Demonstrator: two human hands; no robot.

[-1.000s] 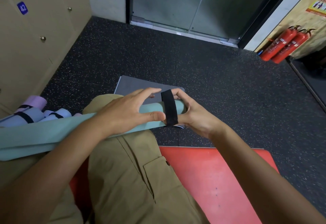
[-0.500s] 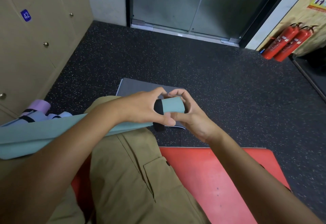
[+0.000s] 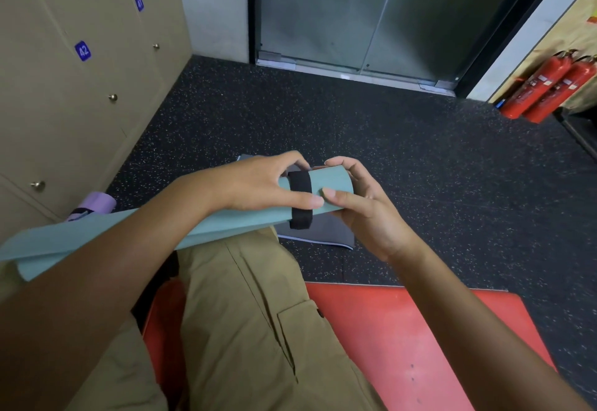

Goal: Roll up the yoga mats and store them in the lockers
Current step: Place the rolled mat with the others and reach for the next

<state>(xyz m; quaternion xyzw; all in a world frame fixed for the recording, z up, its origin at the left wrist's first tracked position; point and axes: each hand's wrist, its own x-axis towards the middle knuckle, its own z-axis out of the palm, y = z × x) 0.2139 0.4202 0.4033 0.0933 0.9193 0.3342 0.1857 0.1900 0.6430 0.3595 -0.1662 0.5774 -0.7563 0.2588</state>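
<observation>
A rolled teal yoga mat [image 3: 232,226] lies across my lap, running from lower left to the centre. A black strap [image 3: 300,199] circles it near its right end. My left hand [image 3: 258,184] grips the roll just left of the strap, thumb on the strap's front. My right hand [image 3: 358,203] holds the mat's right end, thumb on top and fingers curled over the back. A rolled purple mat [image 3: 97,202] lies on the floor by the tan lockers [image 3: 64,103], whose doors are closed.
I sit on a red mat [image 3: 403,330] in tan trousers. A flat grey mat [image 3: 323,233] lies on the dark speckled floor under my hands. Glass doors [image 3: 355,13] stand ahead. Two red fire extinguishers [image 3: 546,87] lean at the right wall.
The strap has slid further onto the roll, away from its right end. My right hand has shifted to cup the end, and the left thumb now rests on the strap.
</observation>
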